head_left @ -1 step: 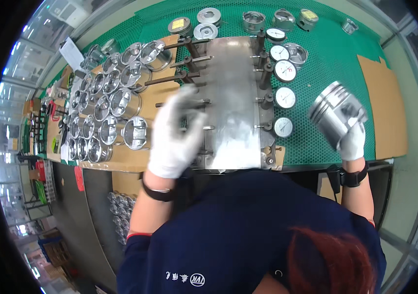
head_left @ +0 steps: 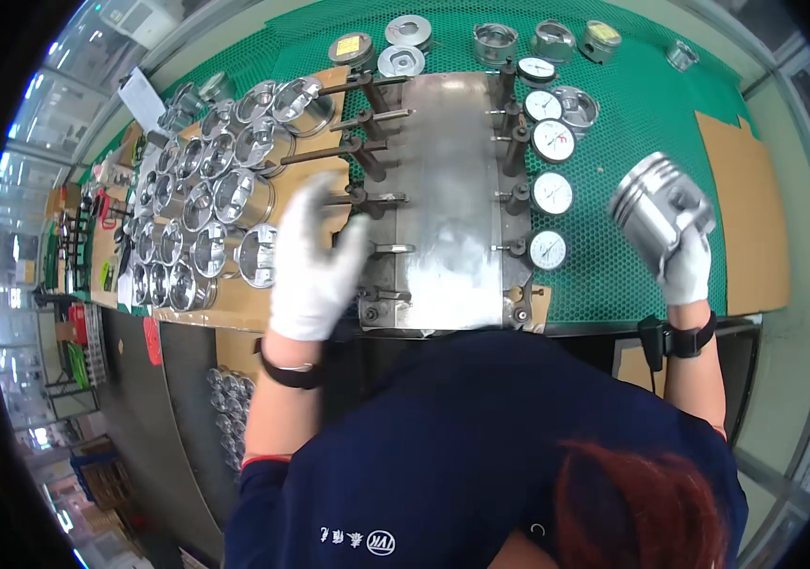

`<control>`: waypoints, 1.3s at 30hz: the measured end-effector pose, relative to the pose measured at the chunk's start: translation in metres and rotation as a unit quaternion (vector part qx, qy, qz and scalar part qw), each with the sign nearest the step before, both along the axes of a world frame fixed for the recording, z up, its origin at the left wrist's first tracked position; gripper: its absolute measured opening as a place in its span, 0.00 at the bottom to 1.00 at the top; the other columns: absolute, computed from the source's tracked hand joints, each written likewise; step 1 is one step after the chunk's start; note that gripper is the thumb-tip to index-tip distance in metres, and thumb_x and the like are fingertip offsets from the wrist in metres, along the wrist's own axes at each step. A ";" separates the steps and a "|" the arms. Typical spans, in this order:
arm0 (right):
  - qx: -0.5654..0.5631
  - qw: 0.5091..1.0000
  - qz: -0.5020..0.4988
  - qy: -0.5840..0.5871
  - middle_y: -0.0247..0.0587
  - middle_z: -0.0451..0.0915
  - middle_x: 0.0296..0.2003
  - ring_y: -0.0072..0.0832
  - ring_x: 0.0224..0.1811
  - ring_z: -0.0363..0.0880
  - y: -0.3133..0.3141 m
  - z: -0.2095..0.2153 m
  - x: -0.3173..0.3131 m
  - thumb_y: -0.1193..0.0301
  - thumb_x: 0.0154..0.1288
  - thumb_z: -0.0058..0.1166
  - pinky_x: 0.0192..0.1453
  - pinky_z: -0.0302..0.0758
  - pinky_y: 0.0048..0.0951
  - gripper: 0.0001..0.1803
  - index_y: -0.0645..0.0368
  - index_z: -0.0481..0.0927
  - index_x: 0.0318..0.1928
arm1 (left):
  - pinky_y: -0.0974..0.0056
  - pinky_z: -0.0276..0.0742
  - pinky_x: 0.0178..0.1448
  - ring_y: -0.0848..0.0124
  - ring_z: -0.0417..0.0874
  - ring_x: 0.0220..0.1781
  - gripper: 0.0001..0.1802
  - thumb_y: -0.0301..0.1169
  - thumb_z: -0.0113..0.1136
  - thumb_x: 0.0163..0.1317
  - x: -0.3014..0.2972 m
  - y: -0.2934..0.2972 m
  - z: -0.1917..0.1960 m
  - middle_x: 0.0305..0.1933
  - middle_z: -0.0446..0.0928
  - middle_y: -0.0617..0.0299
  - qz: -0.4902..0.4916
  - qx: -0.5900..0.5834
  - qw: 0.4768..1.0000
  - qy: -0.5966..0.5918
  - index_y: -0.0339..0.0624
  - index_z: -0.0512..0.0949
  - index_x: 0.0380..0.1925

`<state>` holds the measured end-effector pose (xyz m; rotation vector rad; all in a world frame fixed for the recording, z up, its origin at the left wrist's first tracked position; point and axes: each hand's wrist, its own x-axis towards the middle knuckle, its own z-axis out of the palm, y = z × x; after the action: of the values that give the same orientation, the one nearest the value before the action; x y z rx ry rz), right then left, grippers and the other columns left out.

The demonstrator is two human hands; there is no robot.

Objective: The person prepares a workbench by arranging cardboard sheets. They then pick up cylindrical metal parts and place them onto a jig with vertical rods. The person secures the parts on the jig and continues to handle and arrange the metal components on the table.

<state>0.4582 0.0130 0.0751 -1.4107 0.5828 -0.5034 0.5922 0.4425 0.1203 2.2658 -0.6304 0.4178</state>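
My right hand (head_left: 686,268), in a white glove, grips a silver engine piston (head_left: 659,211) from below. The piston is tilted, with its grooved end up and to the left, and it is held over the green mat. My left hand (head_left: 313,270), also gloved and slightly blurred, has its thumb and fingers apart with nothing between them. It is between the rows of pistons (head_left: 242,197) on cardboard and the metal measuring plate (head_left: 452,190). Round dial gauges (head_left: 551,193) line the plate's right side, and rods on posts (head_left: 367,156) line its left.
Several pistons and round metal parts (head_left: 495,43) stand along the back of the green mat (head_left: 642,104). A cardboard sheet (head_left: 745,213) lies at the right edge. More pistons (head_left: 230,408) are below the bench on the left. A clipboard (head_left: 142,98) is at the far left.
My left hand has moved left, away from the plate, uncovering its near left corner. My right hand has shifted the piston slightly right and turned it a little.
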 end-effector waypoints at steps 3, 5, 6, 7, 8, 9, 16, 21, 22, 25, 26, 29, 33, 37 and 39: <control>0.074 0.989 -0.075 0.102 0.32 0.78 0.25 0.19 0.17 0.71 -0.051 -0.011 0.044 0.58 0.77 0.49 0.17 0.63 0.22 0.14 0.55 0.80 0.43 | 0.49 0.76 0.65 0.42 0.80 0.60 0.36 0.36 0.68 0.61 0.006 0.073 -0.025 0.59 0.77 0.35 0.164 0.185 0.967 -0.063 0.28 0.69 0.65; 0.104 0.982 -0.015 0.155 0.33 0.78 0.23 0.21 0.15 0.71 -0.103 -0.051 0.076 0.59 0.76 0.51 0.18 0.64 0.22 0.12 0.53 0.79 0.40 | 0.47 0.80 0.54 0.42 0.84 0.49 0.31 0.38 0.70 0.59 -0.003 0.111 -0.044 0.49 0.82 0.39 0.226 0.261 0.938 -0.022 0.31 0.75 0.57; 0.118 0.976 -0.008 0.182 0.33 0.78 0.23 0.21 0.15 0.71 -0.125 -0.071 0.095 0.59 0.76 0.50 0.19 0.65 0.22 0.12 0.53 0.79 0.40 | 0.47 0.80 0.51 0.44 0.84 0.45 0.26 0.37 0.70 0.59 -0.004 0.114 -0.044 0.44 0.83 0.42 0.236 0.273 0.931 0.063 0.32 0.77 0.52; 0.136 0.968 0.000 0.211 0.33 0.79 0.23 0.22 0.15 0.71 -0.137 -0.089 0.115 0.59 0.76 0.50 0.19 0.66 0.23 0.12 0.53 0.79 0.41 | 0.47 0.81 0.49 0.45 0.85 0.42 0.21 0.37 0.70 0.58 -0.005 0.115 -0.042 0.40 0.85 0.45 0.246 0.285 0.914 0.149 0.34 0.80 0.48; 0.144 0.965 -0.018 0.219 0.31 0.78 0.23 0.21 0.16 0.71 -0.140 -0.102 0.135 0.59 0.76 0.49 0.18 0.67 0.23 0.12 0.52 0.79 0.40 | 0.48 0.81 0.48 0.46 0.85 0.41 0.20 0.36 0.70 0.58 -0.006 0.117 -0.044 0.38 0.85 0.46 0.229 0.283 0.922 0.127 0.35 0.81 0.46; 0.153 0.961 -0.033 0.227 0.30 0.78 0.22 0.21 0.16 0.71 -0.141 -0.113 0.155 0.59 0.77 0.49 0.18 0.67 0.23 0.12 0.50 0.79 0.39 | 0.48 0.81 0.48 0.46 0.85 0.41 0.18 0.35 0.71 0.58 -0.009 0.120 -0.049 0.37 0.85 0.46 0.215 0.284 0.928 0.106 0.36 0.81 0.44; 0.288 0.942 0.015 0.172 0.43 0.85 0.40 0.35 0.36 0.86 -0.172 -0.177 0.225 0.58 0.79 0.47 0.38 0.85 0.35 0.16 0.54 0.78 0.53 | 0.53 0.83 0.45 0.52 0.88 0.36 0.18 0.32 0.72 0.57 0.014 0.109 -0.072 0.37 0.87 0.46 0.189 0.239 0.946 0.111 0.35 0.81 0.45; 0.297 0.939 0.104 0.141 0.58 0.79 0.57 0.47 0.54 0.83 -0.161 -0.151 0.188 0.54 0.78 0.50 0.54 0.84 0.44 0.27 0.59 0.70 0.67 | 0.52 0.82 0.48 0.51 0.89 0.40 0.20 0.36 0.73 0.58 0.022 0.106 -0.073 0.37 0.86 0.42 0.214 0.270 0.931 0.119 0.35 0.81 0.45; 0.265 0.946 0.117 0.143 0.56 0.79 0.57 0.46 0.54 0.82 -0.152 -0.138 0.170 0.53 0.77 0.53 0.57 0.83 0.41 0.30 0.59 0.69 0.68 | 0.53 0.82 0.49 0.50 0.89 0.41 0.21 0.38 0.72 0.58 0.019 0.108 -0.071 0.38 0.86 0.41 0.212 0.295 0.929 0.078 0.34 0.81 0.45; 0.156 0.971 0.137 0.119 0.54 0.79 0.57 0.43 0.55 0.82 -0.129 -0.092 0.116 0.54 0.76 0.54 0.58 0.81 0.39 0.31 0.60 0.68 0.70 | 0.53 0.81 0.52 0.49 0.88 0.44 0.28 0.46 0.69 0.61 0.009 0.126 -0.068 0.41 0.85 0.39 0.271 0.270 0.915 0.124 0.31 0.81 0.48; 0.088 0.977 0.170 0.096 0.53 0.79 0.56 0.41 0.53 0.82 -0.120 -0.076 0.093 0.55 0.76 0.55 0.58 0.81 0.37 0.32 0.61 0.68 0.70 | 0.52 0.81 0.53 0.48 0.88 0.45 0.31 0.49 0.68 0.62 0.007 0.139 -0.066 0.42 0.85 0.38 0.306 0.245 0.905 0.166 0.29 0.81 0.50; 0.033 0.962 0.227 0.144 0.48 0.81 0.50 0.33 0.46 0.84 -0.072 0.002 0.031 0.59 0.76 0.54 0.55 0.81 0.33 0.31 0.63 0.69 0.71 | 0.57 0.79 0.53 0.61 0.85 0.48 0.34 0.53 0.64 0.67 -0.002 0.186 -0.052 0.47 0.86 0.51 0.374 -0.099 0.869 0.308 0.27 0.80 0.54; -0.113 0.940 0.280 0.161 0.42 0.83 0.44 0.26 0.42 0.83 0.001 0.038 -0.006 0.65 0.76 0.53 0.50 0.82 0.28 0.27 0.65 0.71 0.69 | 0.68 0.77 0.47 0.75 0.82 0.41 0.21 0.41 0.62 0.71 -0.033 0.099 0.029 0.43 0.85 0.61 0.187 -0.329 0.865 0.328 0.32 0.84 0.48; -0.254 0.841 0.478 0.000 0.50 0.82 0.53 0.31 0.49 0.85 0.122 0.060 0.006 0.74 0.66 0.64 0.57 0.80 0.31 0.35 0.65 0.67 0.72 | 0.78 0.69 0.30 0.82 0.77 0.29 0.16 0.37 0.61 0.71 -0.053 0.041 0.058 0.36 0.83 0.67 -0.012 -0.414 0.765 0.494 0.34 0.84 0.47; -0.212 0.820 0.527 -0.073 0.59 0.64 0.72 0.46 0.70 0.70 0.171 0.041 0.011 0.70 0.52 0.78 0.73 0.69 0.41 0.62 0.65 0.49 0.80 | 0.77 0.70 0.32 0.81 0.78 0.32 0.17 0.36 0.60 0.72 -0.060 0.029 0.030 0.40 0.83 0.65 -0.068 -0.475 0.669 0.568 0.34 0.81 0.52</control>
<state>0.4695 0.1845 0.1160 -1.8428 -0.5089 0.1855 0.5321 0.4715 0.1505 1.0475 0.1315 -0.6412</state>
